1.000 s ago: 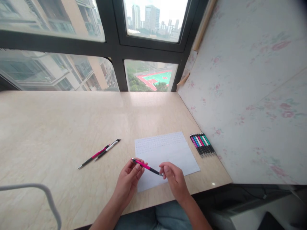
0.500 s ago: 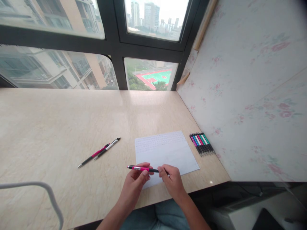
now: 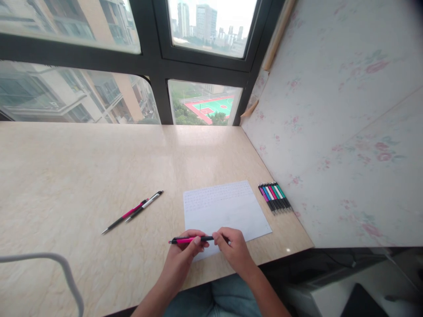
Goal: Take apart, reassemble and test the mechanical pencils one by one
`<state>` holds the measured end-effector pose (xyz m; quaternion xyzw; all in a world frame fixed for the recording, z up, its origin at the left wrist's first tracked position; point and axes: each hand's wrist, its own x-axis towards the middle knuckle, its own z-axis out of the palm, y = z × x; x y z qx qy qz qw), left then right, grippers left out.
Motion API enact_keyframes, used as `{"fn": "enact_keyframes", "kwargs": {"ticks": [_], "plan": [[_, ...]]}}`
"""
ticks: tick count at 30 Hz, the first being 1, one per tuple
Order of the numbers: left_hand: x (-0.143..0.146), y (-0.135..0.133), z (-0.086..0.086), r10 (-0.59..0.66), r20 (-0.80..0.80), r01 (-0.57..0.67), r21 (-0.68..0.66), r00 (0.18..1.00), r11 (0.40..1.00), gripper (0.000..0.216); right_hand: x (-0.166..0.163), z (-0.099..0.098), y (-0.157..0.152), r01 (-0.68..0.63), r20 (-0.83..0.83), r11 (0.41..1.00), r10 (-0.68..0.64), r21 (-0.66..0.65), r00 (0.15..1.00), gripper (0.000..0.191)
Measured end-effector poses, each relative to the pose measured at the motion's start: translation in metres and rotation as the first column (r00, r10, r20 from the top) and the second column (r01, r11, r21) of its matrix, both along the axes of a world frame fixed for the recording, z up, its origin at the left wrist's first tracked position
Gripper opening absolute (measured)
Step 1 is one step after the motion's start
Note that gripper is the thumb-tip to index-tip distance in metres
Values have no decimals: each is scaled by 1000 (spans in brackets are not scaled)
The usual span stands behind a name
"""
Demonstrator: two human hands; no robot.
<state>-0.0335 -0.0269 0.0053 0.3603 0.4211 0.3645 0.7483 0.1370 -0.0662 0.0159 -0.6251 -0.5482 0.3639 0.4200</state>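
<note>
A pink and black pen (image 3: pixel 188 240) lies level between both my hands, low over the near edge of a white sheet of paper (image 3: pixel 228 209). My left hand (image 3: pixel 185 255) pinches its pink barrel. My right hand (image 3: pixel 233 246) is closed round its black tip end. Faint lines of writing cover the top of the sheet.
Two pens (image 3: pixel 132 211), one pink and one white, lie side by side on the beige desk (image 3: pixel 82 176) to the left. A row of several coloured pens (image 3: pixel 275 197) lies by the flowered wall (image 3: pixel 330 132) on the right. A white curved bar (image 3: pixel 49 264) shows at the lower left. Windows stand behind the desk.
The pen has swung from a slant to level and shifted left and nearer me. Both hands have drawn a little closer together over the sheet's near edge.
</note>
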Motion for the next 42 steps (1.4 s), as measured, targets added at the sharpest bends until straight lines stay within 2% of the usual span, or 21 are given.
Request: {"fn": "enact_keyframes", "kwargs": {"ticks": [6, 13, 19, 24, 29, 34, 38, 42], "plan": [[-3, 1, -3, -8, -128, 22, 110, 992, 994, 29, -1, -6, -1, 14, -94, 998, -20, -59, 995, 53], [0, -1, 7, 3, -131, 11, 101, 991, 995, 33, -2, -13, -1, 40, -199, 986, -72, -160, 977, 56], [1, -2, 12, -27, -151, 45, 112, 988, 993, 33, -3, -13, -1, 59, -237, 978, -107, -199, 966, 54], [2, -3, 13, 8, -154, 6, 89, 988, 996, 33, -2, -10, 0, 39, -249, 978, -91, -206, 964, 57], [4, -4, 9, 55, -94, -51, 42, 994, 998, 33, -4, -5, -1, 64, -193, 986, -93, -153, 977, 54], [5, -3, 2, 94, 20, -93, -65, 995, 994, 34, -7, -4, -1, 74, -14, 997, -74, -9, 997, 49], [6, -4, 2, 101, 69, -92, -125, 992, 988, 33, -6, -3, -2, 38, 117, 992, -52, 121, 992, 41], [5, -4, 0, 101, 75, -90, -134, 992, 987, 31, -2, 1, -2, -17, 160, 985, -10, 169, 987, 34]]}}
